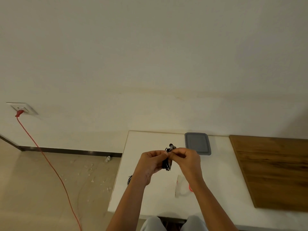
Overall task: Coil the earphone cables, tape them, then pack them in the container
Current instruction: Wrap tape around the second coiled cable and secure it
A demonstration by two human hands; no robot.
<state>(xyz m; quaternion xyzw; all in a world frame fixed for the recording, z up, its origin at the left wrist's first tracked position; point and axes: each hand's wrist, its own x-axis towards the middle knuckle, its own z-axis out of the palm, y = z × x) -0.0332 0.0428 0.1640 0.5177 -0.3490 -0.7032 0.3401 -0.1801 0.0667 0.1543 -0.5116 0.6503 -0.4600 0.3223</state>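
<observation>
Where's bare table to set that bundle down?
Bare white table left of the grey container, and the strip between it and the wooden board. Crowded nearer the person: a tape roll at right, another black cable at left.

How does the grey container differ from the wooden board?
The grey container is small with rounded corners; the wooden board is much larger, brown and square-cornered. The container sits by the far edge; the board stretches much nearer. Both lie flat on the white table.

Most of the earphone coil [166, 165] is hidden; a forearm [133, 197] half covers another black bundle [129, 180].
</observation>
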